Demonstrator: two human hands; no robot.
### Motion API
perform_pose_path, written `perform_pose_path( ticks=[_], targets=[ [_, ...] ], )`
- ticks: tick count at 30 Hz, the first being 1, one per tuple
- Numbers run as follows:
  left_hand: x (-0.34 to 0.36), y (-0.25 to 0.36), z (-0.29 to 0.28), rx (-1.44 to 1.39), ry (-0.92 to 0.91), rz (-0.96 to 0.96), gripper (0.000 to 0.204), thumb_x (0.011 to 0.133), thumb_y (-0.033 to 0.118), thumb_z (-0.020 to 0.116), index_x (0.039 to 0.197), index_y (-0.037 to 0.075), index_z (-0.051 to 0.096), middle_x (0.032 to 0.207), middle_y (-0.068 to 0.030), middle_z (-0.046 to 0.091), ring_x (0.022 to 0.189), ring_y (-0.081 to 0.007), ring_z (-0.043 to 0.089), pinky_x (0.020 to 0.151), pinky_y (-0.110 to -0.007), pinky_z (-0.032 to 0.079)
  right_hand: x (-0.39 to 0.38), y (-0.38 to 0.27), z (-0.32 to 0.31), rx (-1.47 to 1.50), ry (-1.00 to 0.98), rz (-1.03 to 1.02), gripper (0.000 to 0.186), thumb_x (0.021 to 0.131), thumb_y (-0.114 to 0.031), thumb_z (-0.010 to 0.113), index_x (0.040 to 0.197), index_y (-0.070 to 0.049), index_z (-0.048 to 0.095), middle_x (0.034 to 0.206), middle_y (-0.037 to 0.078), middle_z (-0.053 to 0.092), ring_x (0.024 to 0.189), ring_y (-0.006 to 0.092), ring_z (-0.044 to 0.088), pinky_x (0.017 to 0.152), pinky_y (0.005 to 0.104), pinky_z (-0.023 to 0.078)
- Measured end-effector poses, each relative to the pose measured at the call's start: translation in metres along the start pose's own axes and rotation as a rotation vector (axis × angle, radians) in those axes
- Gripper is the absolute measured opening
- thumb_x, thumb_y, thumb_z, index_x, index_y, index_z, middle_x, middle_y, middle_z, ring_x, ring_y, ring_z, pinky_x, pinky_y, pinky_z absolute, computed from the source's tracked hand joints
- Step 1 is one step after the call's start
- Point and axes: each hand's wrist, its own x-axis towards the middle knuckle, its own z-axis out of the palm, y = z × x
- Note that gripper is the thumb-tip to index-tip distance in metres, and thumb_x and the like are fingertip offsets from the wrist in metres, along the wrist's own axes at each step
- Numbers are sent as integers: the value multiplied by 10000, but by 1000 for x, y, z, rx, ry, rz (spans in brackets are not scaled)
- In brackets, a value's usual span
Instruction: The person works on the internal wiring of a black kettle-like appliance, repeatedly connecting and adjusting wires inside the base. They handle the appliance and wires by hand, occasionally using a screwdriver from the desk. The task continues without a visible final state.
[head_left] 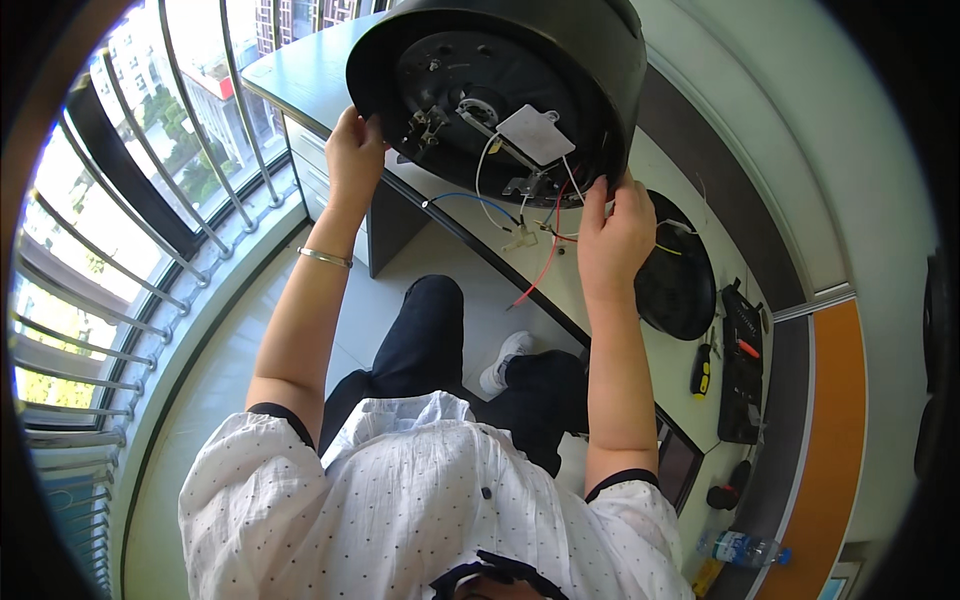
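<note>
My left hand (pixel 355 160) grips the left rim of a black cylindrical appliance housing (pixel 600 70), and my right hand (pixel 615 225) grips its lower right rim. The housing is raised and tilted, its open underside showing metal fittings, a central ring and a white rectangular plate (pixel 535 134). White, blue and red wires (pixel 540 275) hang from it, with small connectors (pixel 519 238). Right of my right hand, a black round dish-shaped part (pixel 675 295) lies on the desk (pixel 290 55), with a yellow-green wire near it.
A yellow-and-black screwdriver (pixel 700 372) and black tool case (pixel 740 365) lie at the right. Beyond are a dark red-and-black tool (pixel 730 490) and a plastic bottle (pixel 745 548). A barred window (pixel 150 150) is at the left; my legs (pixel 425 330) are below the desk's edge.
</note>
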Motion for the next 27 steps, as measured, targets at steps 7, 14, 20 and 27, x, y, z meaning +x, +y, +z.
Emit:
perform_pose_path(
  ticks=[7,14,20,27],
  targets=[
    [-24,5,12,-43,-59,21,180,902,26,502,1058,-42,561,756,-103,634,654,-130,634,597,-255,538,1,35,2,-4,-28,58,151,825,-90,561,940,-7,611,675,101,519,606,286,525,552,394,414],
    [-35,7,22,-48,-89,40,205,896,14,522,1095,-31,548,810,-120,651,697,-156,654,614,-261,543,3,50,-1,7,-80,166,120,848,-127,567,881,-15,597,682,90,514,621,272,518,561,384,415],
    [-40,7,15,28,-68,56,322,864,38,589,1175,-6,516,927,-137,654,792,-183,661,648,-277,545,-6,31,-15,168,51,232,170,803,-123,659,922,-20,595,754,67,542,588,190,483,544,309,414],
    [-79,41,12,172,224,606,412,754,-4,677,1142,52,549,1030,-106,504,850,-188,529,714,-272,456,-53,-6,-31,216,-29,233,209,765,-103,700,942,-36,611,857,74,602,605,186,535,528,276,446]
  ],
)
